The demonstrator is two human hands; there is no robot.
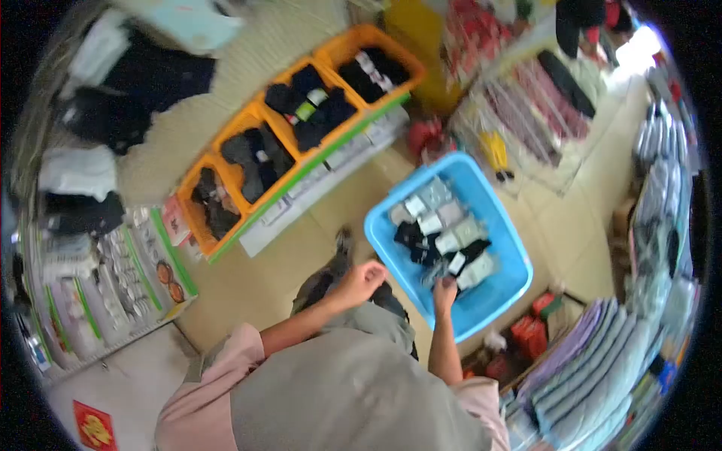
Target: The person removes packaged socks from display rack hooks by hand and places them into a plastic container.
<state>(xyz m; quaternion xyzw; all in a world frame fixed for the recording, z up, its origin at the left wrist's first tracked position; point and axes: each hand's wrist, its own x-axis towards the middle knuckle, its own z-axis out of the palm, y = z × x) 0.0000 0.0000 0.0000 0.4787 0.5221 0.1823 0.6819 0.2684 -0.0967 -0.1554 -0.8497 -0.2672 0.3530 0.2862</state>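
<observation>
A blue plastic tub (505, 233) stands on the floor in front of me. Inside it lie several bundles of folded socks (451, 216), grey and beige with pale paper bands, and black socks (410, 239) beside them. My right hand (445, 289) reaches over the tub's near side, its fingers closed on a dark pair of socks (434, 275) that they partly cover. My left hand (365, 281) is held in front of my body, left of the tub and apart from it. Its fingers are curled in, and nothing shows in them.
Orange bins (252, 116) with dark socks run along the display at upper left. A shelf of small packaged goods (113, 278) is at left. Folded quilts (594, 368) are stacked at lower right. Wrapped packs (538, 105) lie at upper right.
</observation>
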